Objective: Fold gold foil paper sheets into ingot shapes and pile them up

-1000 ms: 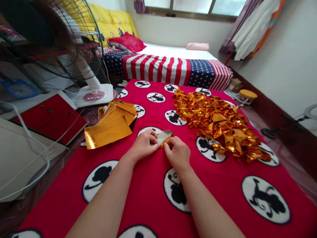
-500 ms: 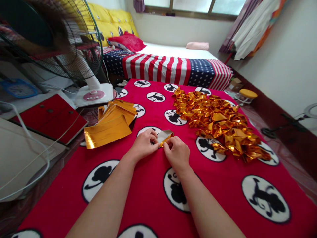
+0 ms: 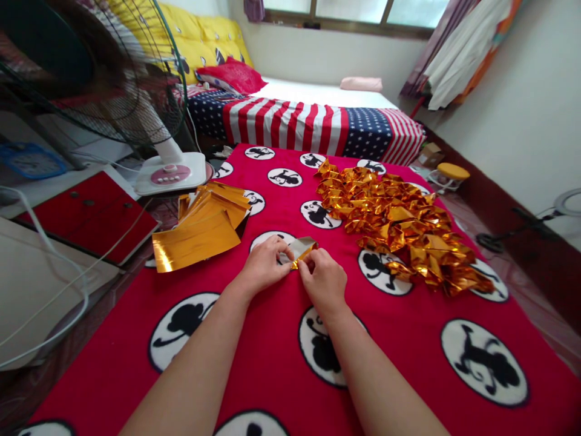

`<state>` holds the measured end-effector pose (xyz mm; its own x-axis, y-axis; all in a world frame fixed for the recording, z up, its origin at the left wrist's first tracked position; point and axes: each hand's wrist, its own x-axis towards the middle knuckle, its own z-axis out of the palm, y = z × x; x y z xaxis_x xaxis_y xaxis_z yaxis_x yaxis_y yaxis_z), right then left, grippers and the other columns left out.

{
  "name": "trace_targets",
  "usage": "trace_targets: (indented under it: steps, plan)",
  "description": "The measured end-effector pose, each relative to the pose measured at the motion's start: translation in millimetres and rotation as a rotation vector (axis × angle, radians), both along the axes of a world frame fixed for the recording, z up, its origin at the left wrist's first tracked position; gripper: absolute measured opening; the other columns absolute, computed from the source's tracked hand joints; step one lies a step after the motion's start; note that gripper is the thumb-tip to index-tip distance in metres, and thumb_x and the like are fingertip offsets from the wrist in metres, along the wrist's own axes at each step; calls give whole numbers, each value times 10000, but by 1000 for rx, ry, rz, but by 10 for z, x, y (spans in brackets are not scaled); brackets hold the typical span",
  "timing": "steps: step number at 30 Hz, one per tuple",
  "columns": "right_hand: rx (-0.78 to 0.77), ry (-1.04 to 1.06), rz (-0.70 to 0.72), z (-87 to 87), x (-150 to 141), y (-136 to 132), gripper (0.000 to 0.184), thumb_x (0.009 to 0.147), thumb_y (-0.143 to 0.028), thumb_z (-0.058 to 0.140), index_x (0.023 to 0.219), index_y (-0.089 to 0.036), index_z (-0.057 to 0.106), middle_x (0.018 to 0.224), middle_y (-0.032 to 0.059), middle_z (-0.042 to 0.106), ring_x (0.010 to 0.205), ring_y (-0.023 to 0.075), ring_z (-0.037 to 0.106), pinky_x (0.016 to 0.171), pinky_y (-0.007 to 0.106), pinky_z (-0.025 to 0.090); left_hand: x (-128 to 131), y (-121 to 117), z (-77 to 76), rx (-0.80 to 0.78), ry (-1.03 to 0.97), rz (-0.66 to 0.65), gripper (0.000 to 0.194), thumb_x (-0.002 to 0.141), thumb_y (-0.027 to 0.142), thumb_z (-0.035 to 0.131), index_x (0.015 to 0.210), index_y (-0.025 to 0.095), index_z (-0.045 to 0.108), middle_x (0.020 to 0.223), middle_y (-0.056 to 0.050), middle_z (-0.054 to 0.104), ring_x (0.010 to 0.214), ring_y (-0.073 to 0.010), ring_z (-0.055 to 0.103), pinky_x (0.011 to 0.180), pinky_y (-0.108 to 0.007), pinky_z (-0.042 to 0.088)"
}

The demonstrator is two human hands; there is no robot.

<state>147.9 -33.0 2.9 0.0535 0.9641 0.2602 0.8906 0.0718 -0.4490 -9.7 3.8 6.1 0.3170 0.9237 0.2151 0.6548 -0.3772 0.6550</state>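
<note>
A sheet of gold foil paper (image 3: 301, 247), pale side up with a gold edge folded over, lies on the red patterned cloth (image 3: 267, 339). My left hand (image 3: 269, 261) pinches its left end, fingers bent and partly hiding it. On the near right edge, the thumb and fingertips of my right hand (image 3: 323, 275) close on the gold fold. To the left lies a fanned stack of flat gold foil sheets (image 3: 197, 241). On the right spreads a heap of folded gold foil pieces (image 3: 394, 218).
A fan (image 3: 170, 172) with blurred blades stands at the far left, beside a red-fronted cabinet (image 3: 91, 209) with a white cable. Beyond the cloth is a bed (image 3: 290, 127) with a striped and starred cover. A yellow stool (image 3: 452, 171) stands at the right.
Both hands stay almost in place on the foil sheet. My left index finger has shifted slightly at the paper's edge. The view has drifted very slightly.
</note>
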Motion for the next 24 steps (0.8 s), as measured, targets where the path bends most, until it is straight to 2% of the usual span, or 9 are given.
trace_targets:
  steps: [5, 10, 17, 24]
  plan:
    - [-2, -4, 2, -3, 2, 1, 116, 875, -292, 616, 792, -211, 620, 825, 12, 645, 655, 139, 559, 545, 268, 248, -12, 2, -24, -19, -4, -27, 167, 740, 180, 648, 796, 259, 784, 955, -26, 631, 870, -166, 604, 820, -286, 489]
    - [-31, 32, 22, 2, 22, -9, 27, 871, -222, 606, 857, -222, 629, 865, 8, 661, 707, 152, 586, 553, 267, 260, -18, 29, -65, -35, 13, -23, 146, 729, 198, 668, 795, 247, 789, 972, -28, 636, 891, -176, 615, 814, -280, 501]
    - [-59, 20, 66, 69, 46, -53, 169, 872, -145, 562, 891, -267, 678, 892, -2, 654, 684, 145, 568, 536, 270, 246, -47, 50, -72, -63, -1, -53, 185, 718, 132, 684, 809, 254, 791, 993, -28, 637, 929, -183, 619, 892, -303, 491]
    - [-52, 43, 82, 30, 66, -52, 179, 890, -171, 559, 885, -273, 705, 901, -1, 657, 720, 146, 593, 545, 268, 272, -55, 50, -29, -83, -16, -68, 176, 726, 149, 680, 821, 244, 794, 983, -35, 647, 939, -184, 618, 907, -302, 484]
